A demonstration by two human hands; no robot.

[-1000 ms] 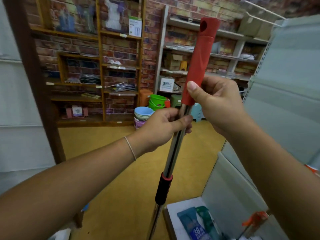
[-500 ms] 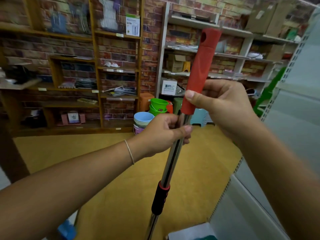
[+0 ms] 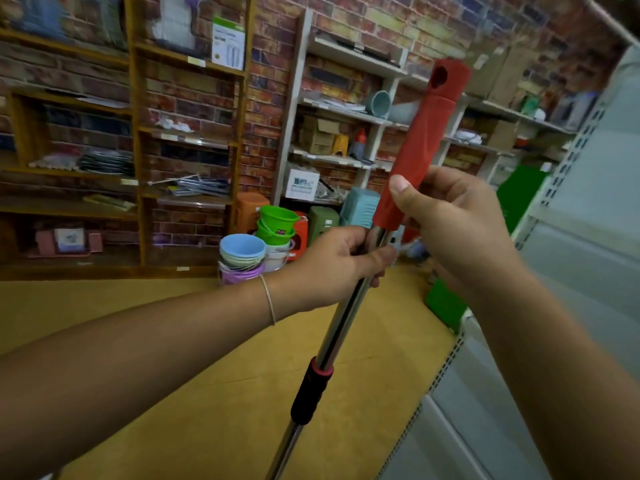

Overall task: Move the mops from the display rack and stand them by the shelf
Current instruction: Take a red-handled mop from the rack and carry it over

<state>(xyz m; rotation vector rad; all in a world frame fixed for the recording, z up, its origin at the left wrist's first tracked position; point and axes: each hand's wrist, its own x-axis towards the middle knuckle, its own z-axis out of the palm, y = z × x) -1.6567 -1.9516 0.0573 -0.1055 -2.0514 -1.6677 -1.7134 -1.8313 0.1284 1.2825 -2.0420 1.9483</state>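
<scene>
Mop grip (image 3: 420, 147): we see red.
Pole (image 3: 341, 329): shiny silver.
Collar (image 3: 309, 393): black, red-rimmed.
Floor (image 3: 145, 344): yellow.
Far wall (image 3: 273, 81): brick pattern.

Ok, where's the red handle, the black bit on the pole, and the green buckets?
red handle (image 3: 420, 147), head view, middle of the grip.
black collar (image 3: 309, 396), head view, middle of the sleeve on the pole.
green buckets (image 3: 277, 216), head view, top bucket's side.
</scene>
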